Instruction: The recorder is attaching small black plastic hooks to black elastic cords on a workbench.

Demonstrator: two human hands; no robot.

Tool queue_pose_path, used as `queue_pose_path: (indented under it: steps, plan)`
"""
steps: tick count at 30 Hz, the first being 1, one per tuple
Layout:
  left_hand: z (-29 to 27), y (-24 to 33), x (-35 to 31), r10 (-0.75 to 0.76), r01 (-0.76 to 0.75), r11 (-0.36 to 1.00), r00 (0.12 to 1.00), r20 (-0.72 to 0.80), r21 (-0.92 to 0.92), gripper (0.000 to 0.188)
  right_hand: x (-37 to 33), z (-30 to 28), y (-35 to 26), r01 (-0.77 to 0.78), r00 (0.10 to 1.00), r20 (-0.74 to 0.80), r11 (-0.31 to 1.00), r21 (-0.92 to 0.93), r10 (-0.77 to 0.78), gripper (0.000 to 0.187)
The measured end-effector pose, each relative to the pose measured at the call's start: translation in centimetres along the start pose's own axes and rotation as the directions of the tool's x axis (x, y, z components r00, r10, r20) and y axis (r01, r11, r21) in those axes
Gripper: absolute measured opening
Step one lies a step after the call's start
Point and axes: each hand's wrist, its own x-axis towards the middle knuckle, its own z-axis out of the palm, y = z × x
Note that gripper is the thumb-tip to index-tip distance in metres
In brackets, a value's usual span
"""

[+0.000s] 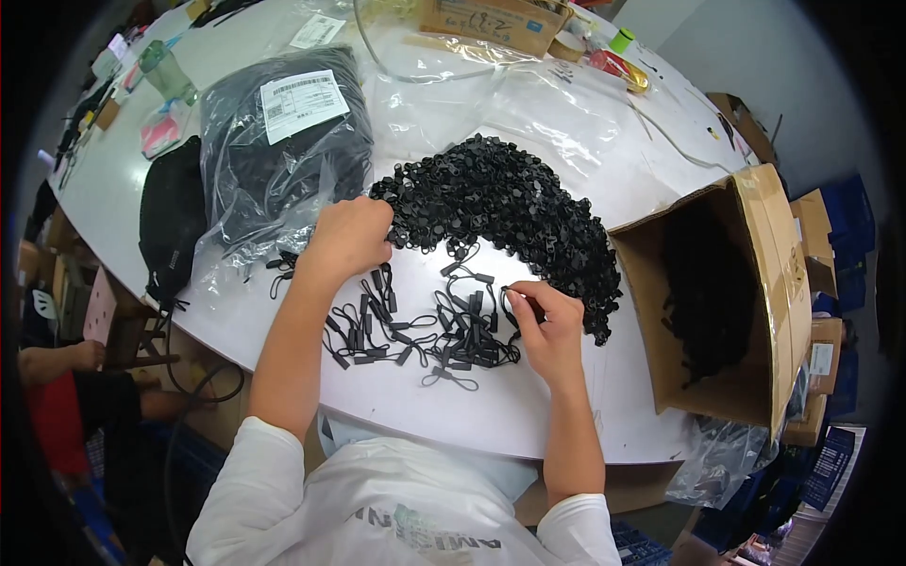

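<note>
My left hand [353,238] is closed at the left end of a curved heap of small black plastic clips [500,189]; its fingertips are partly hidden, and I cannot make out what they hold. With thumb and forefinger pinched, my right hand [552,328] grips a black cord zipper pull near the heap's inner edge. Between and below my hands lie many loose black cord zipper pulls [462,330], each a thin loop with a small plastic end. A few more pulls [280,269] lie left of my left wrist.
A clear bag of black goods [283,160] lies at the left, beside a black pouch [173,222]. At the right, an open cardboard box [783,283] on its side holds dark pieces. A carton [495,26] and green bottle [162,71] stand farther back. Another person's arm [66,360] shows at left.
</note>
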Motion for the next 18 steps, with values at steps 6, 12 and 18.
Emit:
queue_pose_path:
  steps: [6,12,18]
  plan:
    - [-1.7,1.6,-0.8,0.129,-0.154,0.949,0.986,-0.105,-0.276,0.013,-0.3,0.6,-0.4,0.036,0.999,0.000,0.998,-0.055,-0.036,0.004]
    - [-0.6,3.8,-0.8,0.305,-0.320,0.606,0.939,-0.159,-0.728,0.011,-0.3,1.6,-0.6,0.294,0.954,0.038,0.913,-0.283,-0.296,0.008]
    - [0.8,5.7,-0.7,0.371,-0.223,0.510,0.928,-0.021,-0.831,0.009,-0.2,2.2,-0.5,0.347,0.924,-0.022,0.863,-0.367,-0.381,0.013]
